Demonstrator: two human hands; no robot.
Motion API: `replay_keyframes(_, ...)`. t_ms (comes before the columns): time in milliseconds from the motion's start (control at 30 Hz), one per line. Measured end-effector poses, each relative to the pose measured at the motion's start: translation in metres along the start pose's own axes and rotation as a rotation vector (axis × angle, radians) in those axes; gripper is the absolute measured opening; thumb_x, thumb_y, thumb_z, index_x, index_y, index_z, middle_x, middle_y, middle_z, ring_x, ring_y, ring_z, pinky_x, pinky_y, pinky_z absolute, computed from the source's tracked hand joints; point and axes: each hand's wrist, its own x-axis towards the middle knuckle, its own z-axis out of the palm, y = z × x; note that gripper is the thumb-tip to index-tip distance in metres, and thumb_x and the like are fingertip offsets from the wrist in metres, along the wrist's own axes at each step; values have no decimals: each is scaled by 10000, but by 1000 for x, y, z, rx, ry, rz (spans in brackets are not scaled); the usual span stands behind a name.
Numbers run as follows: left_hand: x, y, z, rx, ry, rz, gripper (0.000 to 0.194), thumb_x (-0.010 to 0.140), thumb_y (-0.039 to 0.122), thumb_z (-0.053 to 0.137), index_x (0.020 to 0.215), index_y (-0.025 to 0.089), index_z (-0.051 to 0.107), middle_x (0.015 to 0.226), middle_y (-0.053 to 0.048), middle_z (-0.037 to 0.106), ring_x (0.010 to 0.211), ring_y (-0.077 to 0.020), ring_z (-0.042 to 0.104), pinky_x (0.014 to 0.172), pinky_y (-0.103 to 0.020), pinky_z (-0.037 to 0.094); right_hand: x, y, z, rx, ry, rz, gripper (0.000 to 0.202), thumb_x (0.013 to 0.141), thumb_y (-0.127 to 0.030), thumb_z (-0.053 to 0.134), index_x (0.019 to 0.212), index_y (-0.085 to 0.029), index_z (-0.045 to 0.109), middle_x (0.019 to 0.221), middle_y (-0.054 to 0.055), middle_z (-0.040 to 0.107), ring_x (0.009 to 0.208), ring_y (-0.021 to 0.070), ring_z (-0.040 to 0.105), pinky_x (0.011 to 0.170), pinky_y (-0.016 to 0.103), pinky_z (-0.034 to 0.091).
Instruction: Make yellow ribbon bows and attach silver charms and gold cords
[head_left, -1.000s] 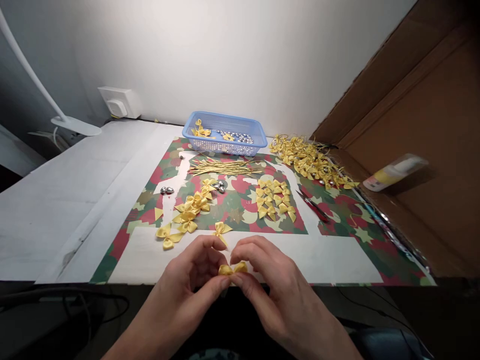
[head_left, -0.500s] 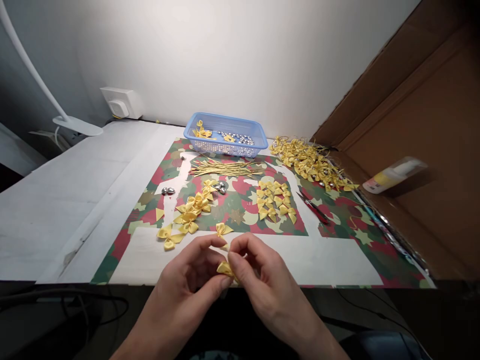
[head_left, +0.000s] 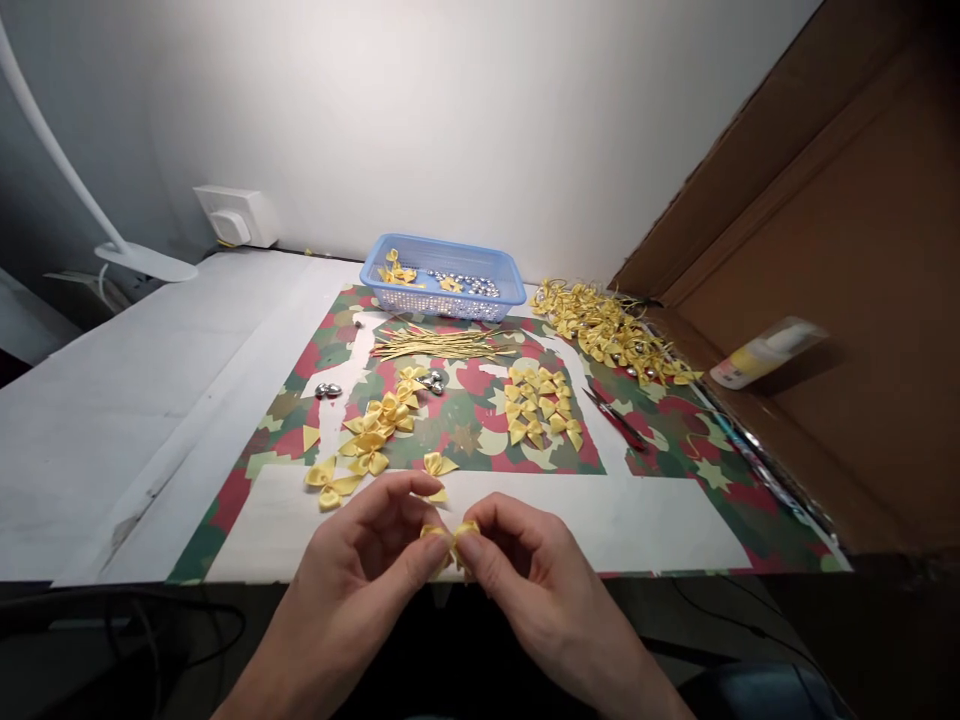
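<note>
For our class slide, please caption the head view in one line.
Two hands pinch a yellow bow before a blue basket.

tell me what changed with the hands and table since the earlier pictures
The right hand has brought its index finger down to its thumb, pinching one side of the yellow bow. The left hand still holds the other side. The basket and scissors stayed put; only the view shifted slightly.
</note>
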Motion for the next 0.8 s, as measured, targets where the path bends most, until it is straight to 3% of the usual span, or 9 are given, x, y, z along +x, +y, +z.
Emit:
replay_keyframes(233,9,-16,4,75,-84,19,131,897,311,754,1010,260,712,759,34,715,702,-136,666,648,-186,534,-7,8,3,-55,143,-49,298,1043,-401,507,826,-199,539,678,-55,433,620,111,404,583,262,323)
replay_keyframes(400,13,-18,15,22,-82,-2,190,866,314,780,1027,247,704,736,34,707,686,-137,657,653,-199,533,-8,8,-11,102,72,67,342,1020,-483,547,845,-190,533,681,-53,473,620,109,439,581,241,352)
replay_keyframes(667,19,-9,33,-121,-149,-131,214,899,367,768,1041,225,694,758,32,710,709,-122,660,677,-179,538,-12,8,-18,253,53,91,393,1006,-538,566,836,-187,512,711,-45,440,639,105,372,578,227,313)
replay_keyframes(800,19,-9,25,-51,-126,-78,271,938,443,703,1133,256,687,925,-5,775,892,-171,723,799,-209,585,-10,7,-31,48,200,64,381,1004,-524,544,825,-188,535,719,-34,464,635,117,404,575,235,342)
